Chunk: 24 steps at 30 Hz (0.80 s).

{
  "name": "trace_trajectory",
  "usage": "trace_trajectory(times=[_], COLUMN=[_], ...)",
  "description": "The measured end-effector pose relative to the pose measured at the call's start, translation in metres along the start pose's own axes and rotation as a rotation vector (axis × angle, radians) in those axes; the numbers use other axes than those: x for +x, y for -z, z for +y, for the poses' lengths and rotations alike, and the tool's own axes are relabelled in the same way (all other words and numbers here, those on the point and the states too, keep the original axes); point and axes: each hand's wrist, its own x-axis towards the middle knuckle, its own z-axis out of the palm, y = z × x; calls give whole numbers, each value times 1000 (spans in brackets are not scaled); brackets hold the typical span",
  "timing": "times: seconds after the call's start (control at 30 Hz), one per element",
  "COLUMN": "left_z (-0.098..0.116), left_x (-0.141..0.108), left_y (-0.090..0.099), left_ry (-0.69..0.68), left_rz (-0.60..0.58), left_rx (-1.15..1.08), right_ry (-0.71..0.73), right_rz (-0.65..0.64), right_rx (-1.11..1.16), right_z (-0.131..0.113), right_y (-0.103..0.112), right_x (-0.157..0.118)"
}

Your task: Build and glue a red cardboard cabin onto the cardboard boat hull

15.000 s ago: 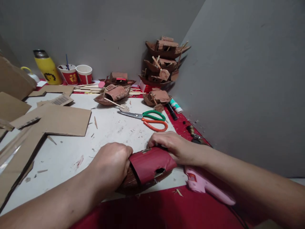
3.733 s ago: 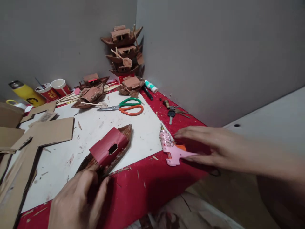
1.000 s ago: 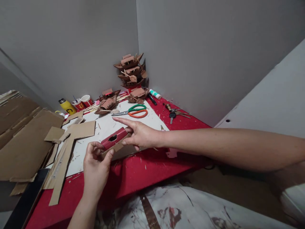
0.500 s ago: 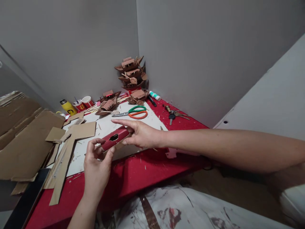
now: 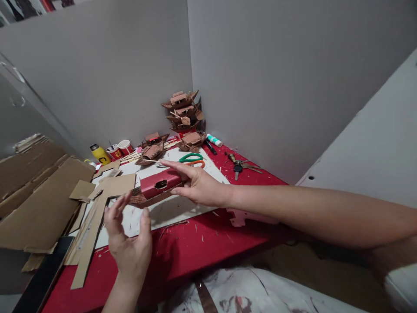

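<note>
A model boat (image 5: 151,188) made of cardboard, with a red cabin roof and a ragged window hole in its side, is held above the white board (image 5: 172,217). My right hand (image 5: 195,182) grips its right end between thumb and fingers, the index finger stretched out over the roof. At the boat's left end my left hand (image 5: 130,230) has its thumb and fingers apart, close to the corrugated bow and holding nothing. Behind my right fingers lie scissors (image 5: 192,157) with green and orange handles, their blades mostly hidden.
Finished boats (image 5: 180,111) are stacked in the corner, others beside them. Cardboard strips (image 5: 93,234) and a large carton (image 5: 45,200) lie left. Paper cups (image 5: 125,147) and a yellow bottle (image 5: 100,154) stand behind. Keys (image 5: 239,167), a glue stick (image 5: 214,140) and a marker (image 5: 210,147) lie right.
My left hand has let go of the boat and drawn back down and left, uncovering the bow. My right hand still holds the boat. The view has tilted slightly upward.
</note>
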Motion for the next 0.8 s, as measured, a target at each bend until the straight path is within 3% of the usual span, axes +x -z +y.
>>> trace_trajectory(times=[0.07, 0.1, 0.23, 0.3, 0.37, 0.53, 0.67, 0.8], left_z=[-2, -3, -8, -8, -8, -19, -31, -35], left_x=[3, 5, 14, 20, 27, 43, 53, 59], left_y=[-1, -3, -22, -32, -40, -43, -34, -14], left_ry=[31, 109, 537, 573, 573, 631, 732, 871], left_rz=[125, 150, -2, -28, 23, 160, 170, 59], left_rx=[-73, -129, -496, -686, -812, -920, -959, -1015], right_ry=[-43, -69, -145, -165, -187, -233, -268, -174], right_rz=[79, 110, 143, 140, 134, -31, -184, -23], right_rx=[68, 92, 209, 273, 301, 322, 293, 161], right_z=[-3, -5, -9, -8, -7, -13, -33, -54], right_y=[-2, -4, -22, -34, -46, -63, -56, -30], right_x=[2, 3, 10, 14, 16, 17, 9, 3])
